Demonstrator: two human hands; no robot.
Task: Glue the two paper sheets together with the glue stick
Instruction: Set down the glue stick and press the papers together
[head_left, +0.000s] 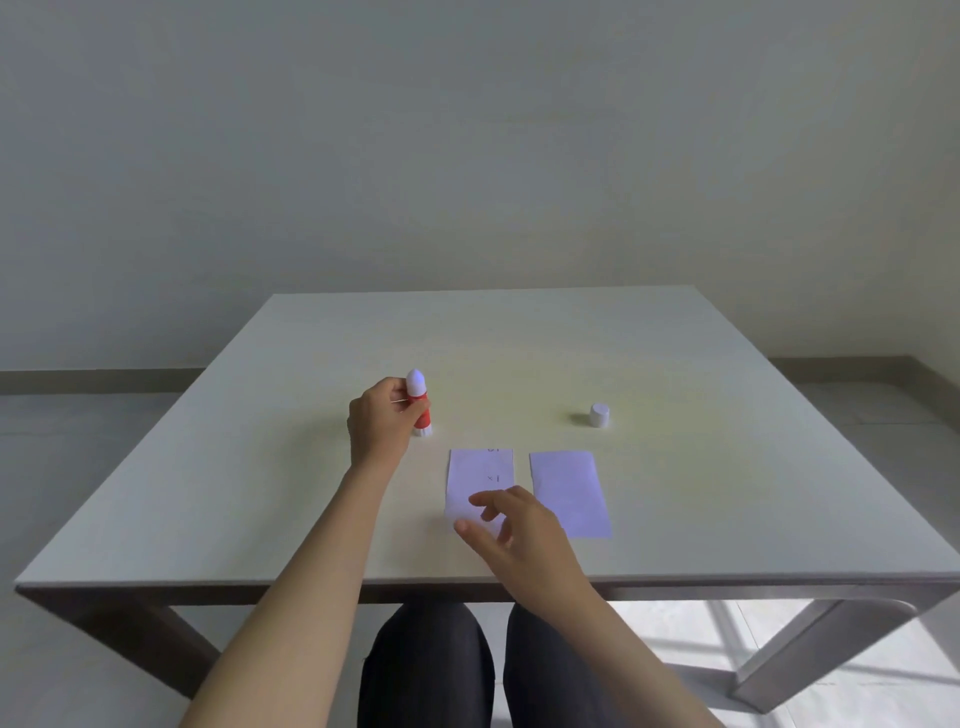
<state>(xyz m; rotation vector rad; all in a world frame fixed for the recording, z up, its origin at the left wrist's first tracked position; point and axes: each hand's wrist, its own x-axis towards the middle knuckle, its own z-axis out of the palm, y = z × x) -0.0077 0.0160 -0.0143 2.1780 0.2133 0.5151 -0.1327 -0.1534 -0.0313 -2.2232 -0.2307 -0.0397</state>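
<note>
My left hand (382, 418) grips a red glue stick (420, 402) that stands upright on the table, its white glue tip exposed at the top. Its white cap (599, 415) sits apart at the right. Two small white paper sheets lie side by side near the front edge: the left sheet (480, 473) carries faint printed marks, the right sheet (569, 491) is blank. My right hand (511, 530) hovers over the near end of the left sheet with fingers spread, hiding its lower corner. I cannot tell if the fingertips touch the paper.
The white table (260, 493) has a dark frame and legs. Its front edge runs just behind my wrists. My knees in dark trousers show below the edge. A plain wall stands behind the table's far edge.
</note>
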